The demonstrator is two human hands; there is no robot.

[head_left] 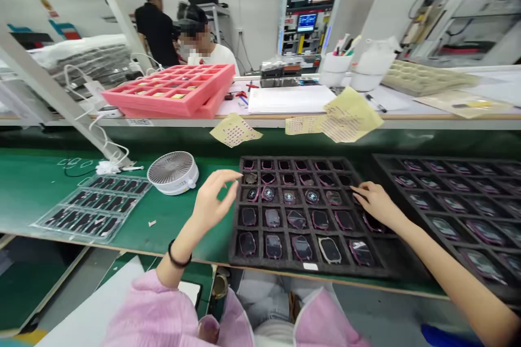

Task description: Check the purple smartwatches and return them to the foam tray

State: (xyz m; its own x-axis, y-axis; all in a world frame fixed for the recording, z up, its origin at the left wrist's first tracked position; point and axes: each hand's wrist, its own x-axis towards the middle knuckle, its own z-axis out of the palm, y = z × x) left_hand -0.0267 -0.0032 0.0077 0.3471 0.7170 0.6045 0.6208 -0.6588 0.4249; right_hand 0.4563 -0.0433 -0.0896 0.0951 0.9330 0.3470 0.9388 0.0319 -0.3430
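A black foam tray (305, 257) lies in front of me, its compartments holding several smartwatches, some with lit faces. My left hand (214, 200) is by the tray's upper left edge, thumb and forefinger apart and nothing between them. Over the right-hand column is my right hand (376, 203), fingers stretched towards the compartments and slightly apart, with no object visible in them. Beneath that hand a smartwatch (372, 223) is partly covered. A watch with a pale frame (329, 250) sits in the front row.
A second foam tray (385, 168) of watches lies to the right. Left are a white round fan (173, 173) and a clear plastic tray (108, 233) of dark parts. Pink foam trays (191, 100) and papers (291, 100) are on the shelf. Two people are beyond it.
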